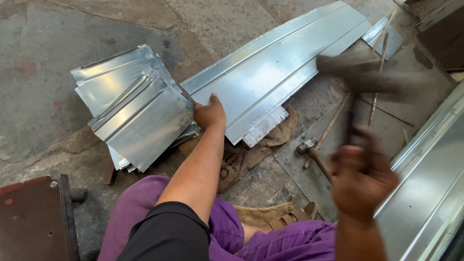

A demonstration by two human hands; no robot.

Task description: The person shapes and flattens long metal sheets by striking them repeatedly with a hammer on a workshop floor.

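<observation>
A long ribbed sheet of galvanised metal point(280, 67) lies slantwise across the concrete floor point(38, 87), its near end resting on a scrap of burlap sacking point(246, 159), with a stack of shorter folded sheet-metal pieces point(140, 111) just to its left. The left hand point(209, 114) reaches forward between the two, fingers curled down at the edge of the stack's top piece, though whether it grips that edge cannot be told. The right hand point(362, 176), blurred, is closed around the handle of a raised mallet point(367, 77), while a small hammer point(309, 150) lies on the floor nearby.
</observation>
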